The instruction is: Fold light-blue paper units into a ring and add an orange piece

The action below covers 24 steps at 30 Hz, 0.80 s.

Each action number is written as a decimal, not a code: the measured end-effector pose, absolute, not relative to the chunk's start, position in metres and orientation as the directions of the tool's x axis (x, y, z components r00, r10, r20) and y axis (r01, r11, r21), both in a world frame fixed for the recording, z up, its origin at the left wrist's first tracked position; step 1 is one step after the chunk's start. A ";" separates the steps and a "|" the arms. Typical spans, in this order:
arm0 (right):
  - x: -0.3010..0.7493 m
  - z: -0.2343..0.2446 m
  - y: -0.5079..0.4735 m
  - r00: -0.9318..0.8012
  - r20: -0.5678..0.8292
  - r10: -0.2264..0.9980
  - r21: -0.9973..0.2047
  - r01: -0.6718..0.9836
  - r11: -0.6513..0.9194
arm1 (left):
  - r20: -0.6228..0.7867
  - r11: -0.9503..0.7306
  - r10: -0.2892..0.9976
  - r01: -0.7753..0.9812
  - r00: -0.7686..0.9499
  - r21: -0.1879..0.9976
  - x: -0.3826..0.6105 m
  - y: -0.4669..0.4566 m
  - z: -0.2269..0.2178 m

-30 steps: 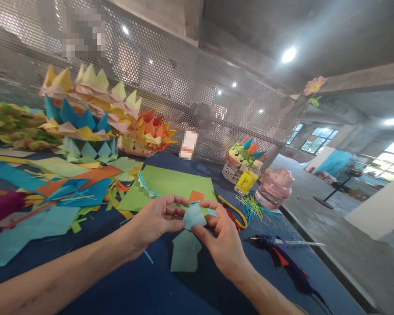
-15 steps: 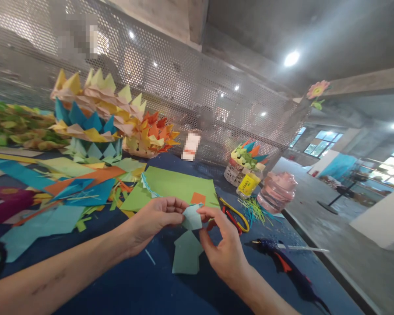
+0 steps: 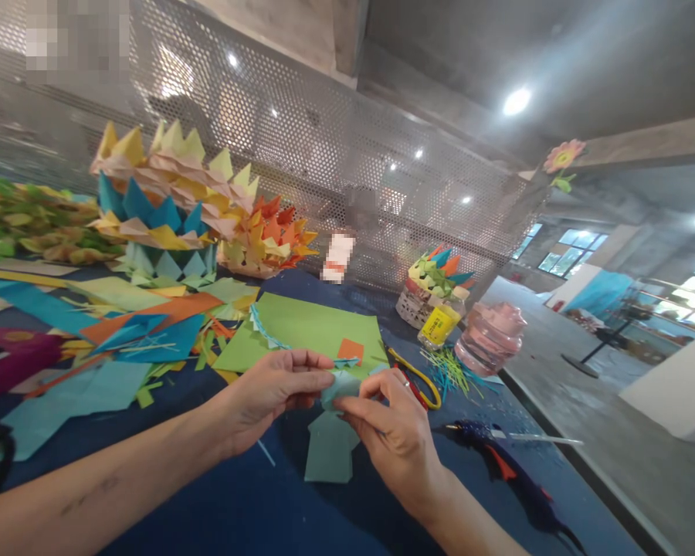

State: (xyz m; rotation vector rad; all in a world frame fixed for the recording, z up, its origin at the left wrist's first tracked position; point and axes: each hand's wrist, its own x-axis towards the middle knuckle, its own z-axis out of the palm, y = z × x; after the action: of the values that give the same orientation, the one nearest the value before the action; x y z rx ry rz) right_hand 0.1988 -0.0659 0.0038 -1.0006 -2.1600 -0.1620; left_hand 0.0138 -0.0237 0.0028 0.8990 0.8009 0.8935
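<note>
Both my hands pinch a small light-blue folded paper piece (image 3: 337,386) just above the dark blue table (image 3: 237,510). My left hand (image 3: 272,394) grips its left side with closed fingers. My right hand (image 3: 394,432) closes over its right side and hides much of it. Directly below lies a grey-green folded paper (image 3: 329,455) flat on the table. A green sheet (image 3: 313,328) with a small orange square (image 3: 350,350) lies just beyond my hands.
Stacks of folded paper points (image 3: 167,193) stand at the back left before a perforated metal screen (image 3: 336,147). Loose coloured sheets (image 3: 127,332) cover the left. Scissors (image 3: 420,382), a glue gun (image 3: 498,459), a yellow-labelled bottle (image 3: 437,324), a pink jar (image 3: 489,336) and a basket (image 3: 425,297) sit right.
My right hand has rolled over the light-blue piece, which was held up and open a second ago and is now lower, flatter and mostly covered. My left hand stays pinched on it.
</note>
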 end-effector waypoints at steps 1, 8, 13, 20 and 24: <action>0.198 0.004 -0.065 -0.417 0.673 0.611 -0.185 0.704 0.685 | -0.202 0.342 0.888 -0.300 0.414 0.890 0.014 -0.024 0.003; 0.197 0.005 -0.063 -0.330 0.727 0.602 -0.228 0.711 0.665 | -0.174 0.383 0.842 -0.337 0.511 0.860 0.017 -0.026 0.000; 0.198 0.003 -0.064 -0.337 0.713 0.615 -0.232 0.714 0.661 | -0.175 0.376 0.834 -0.306 0.524 0.875 0.017 -0.029 -0.001; 0.200 0.004 -0.066 -0.419 0.678 0.604 -0.155 0.722 0.675 | -0.165 0.334 0.842 -0.256 0.514 0.907 0.016 -0.026 0.000; 0.200 0.004 -0.067 -0.438 0.671 0.598 -0.130 0.725 0.676 | -0.137 0.286 0.846 -0.221 0.516 0.932 0.017 -0.026 -0.002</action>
State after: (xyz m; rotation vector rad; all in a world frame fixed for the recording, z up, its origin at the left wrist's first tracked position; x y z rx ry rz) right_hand 0.2000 -0.0667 0.0039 -1.0132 -2.1770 -0.2301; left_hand 0.0167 -0.0255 -0.0021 1.0411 0.7265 0.8031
